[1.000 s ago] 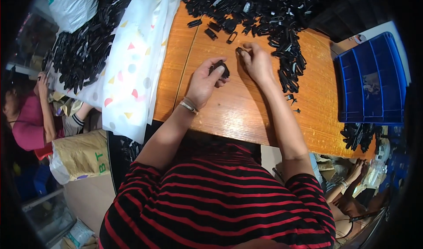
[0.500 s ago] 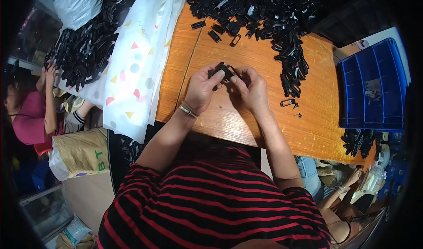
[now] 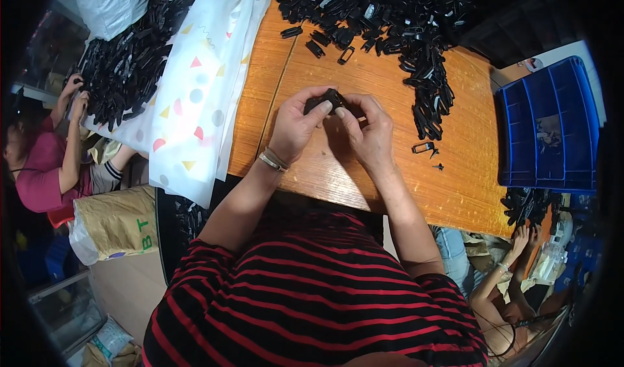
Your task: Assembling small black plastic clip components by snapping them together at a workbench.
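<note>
Over the wooden table [image 3: 312,172], my left hand [image 3: 294,125] pinches a small black plastic part [image 3: 333,97] between thumb and fingers. My right hand [image 3: 372,130] grips the same part from its other end, with the thumb pressed against it. The fingers cover much of the part, so its full shape is hidden. A heap of similar black plastic parts [image 3: 370,13] spreads across the far side of the table and runs down the right. A loose black frame-shaped part [image 3: 346,55] lies beyond my hands.
White patterned sheeting [image 3: 195,94] covers the table's left side, beside another black heap [image 3: 120,81]. A blue crate [image 3: 549,126] stands at the right. One person [image 3: 49,162] works at far left; another person's hand [image 3: 520,238] reaches toward black parts at lower right.
My hands have drawn slightly closer together around the black part, which is turned and more covered. At lower right, the other person's hands have moved up to the black parts.
</note>
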A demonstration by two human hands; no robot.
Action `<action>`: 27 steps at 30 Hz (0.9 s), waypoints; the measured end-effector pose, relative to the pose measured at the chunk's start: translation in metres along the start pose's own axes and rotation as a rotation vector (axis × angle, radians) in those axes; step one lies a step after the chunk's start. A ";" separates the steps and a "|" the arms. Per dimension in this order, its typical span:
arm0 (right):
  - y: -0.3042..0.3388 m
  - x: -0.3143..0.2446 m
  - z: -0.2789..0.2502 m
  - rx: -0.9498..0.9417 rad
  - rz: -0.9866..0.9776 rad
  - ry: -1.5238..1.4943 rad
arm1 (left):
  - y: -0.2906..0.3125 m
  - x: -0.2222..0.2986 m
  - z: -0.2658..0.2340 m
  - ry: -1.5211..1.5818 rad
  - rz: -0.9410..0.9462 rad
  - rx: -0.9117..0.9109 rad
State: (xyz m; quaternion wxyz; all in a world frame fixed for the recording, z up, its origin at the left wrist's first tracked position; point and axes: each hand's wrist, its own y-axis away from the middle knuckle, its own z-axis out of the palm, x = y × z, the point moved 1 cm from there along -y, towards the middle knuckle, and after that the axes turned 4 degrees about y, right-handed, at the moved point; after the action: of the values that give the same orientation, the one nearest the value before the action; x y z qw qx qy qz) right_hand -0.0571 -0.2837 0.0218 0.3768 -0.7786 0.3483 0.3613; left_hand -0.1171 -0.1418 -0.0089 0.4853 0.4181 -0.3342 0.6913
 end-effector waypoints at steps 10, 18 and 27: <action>0.010 0.000 0.013 0.102 -0.167 0.183 | 0.009 -0.005 0.011 -0.060 0.058 0.029; 0.020 -0.001 0.024 0.047 -0.112 0.122 | 0.006 -0.008 0.009 0.047 -0.015 -0.041; 0.007 0.017 0.039 0.020 -0.083 -0.054 | -0.008 -0.004 -0.004 0.071 -0.195 -0.052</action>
State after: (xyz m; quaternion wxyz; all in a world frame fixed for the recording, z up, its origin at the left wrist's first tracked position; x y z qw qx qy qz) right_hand -0.0663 -0.2584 -0.0121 0.4085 -0.7784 0.3093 0.3626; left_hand -0.1098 -0.1374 -0.0133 0.5725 0.4111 -0.2924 0.6463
